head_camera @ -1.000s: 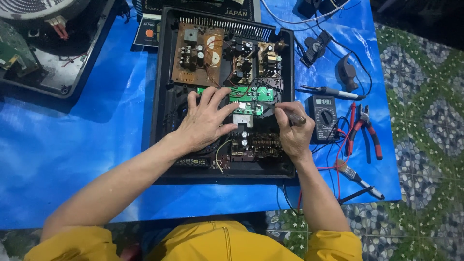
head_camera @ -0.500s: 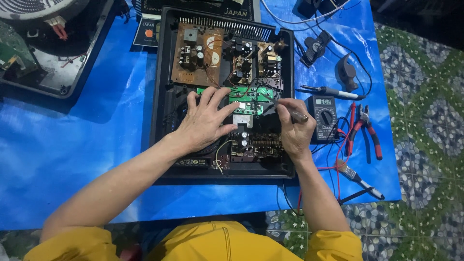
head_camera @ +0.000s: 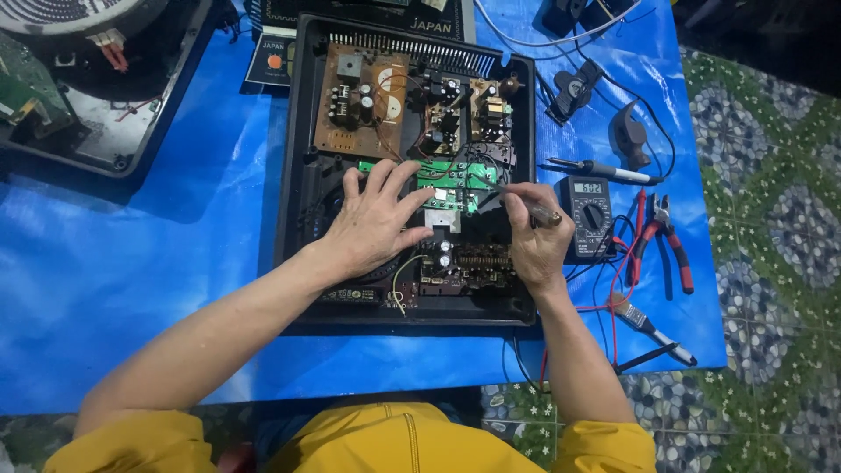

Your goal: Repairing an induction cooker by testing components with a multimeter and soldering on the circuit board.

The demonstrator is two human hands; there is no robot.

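Fingers point(head_camera: 383, 180) of the left hand point(head_camera: 372, 223) spread wide and flat, tips pressed on the green circuit board point(head_camera: 455, 175) inside the open black casing point(head_camera: 293, 158); thumb reaches toward a small pale block at the board's lower edge. Right hand point(head_camera: 534, 245) closed around a slim screwdriver point(head_camera: 517, 200), its shaft angled up-left to the green board's right part. Casing lies flat on a blue plastic sheet point(head_camera: 158, 263) that covers the work surface; sheet is wrinkled and glossy. Brown circuit board point(head_camera: 359, 101) sits in the casing's upper left, a denser cluster of parts beside it to the right. Just right of the casing: a digital multimeter point(head_camera: 589, 215) with red and black leads trailing toward the near edge. Beyond it, red-handled pliers point(head_camera: 666, 241), a soldering iron point(head_camera: 604, 171) above, a small brush point(head_camera: 648, 326) near the sheet's lower right corner. Upper left corner: another opened appliance point(head_camera: 79, 96) with a round coil, well apart from the hands. Floor at right shows patterned green and grey tiles point(head_camera: 771, 219). Yellow garment point(head_camera: 394, 442) at the bottom edge.
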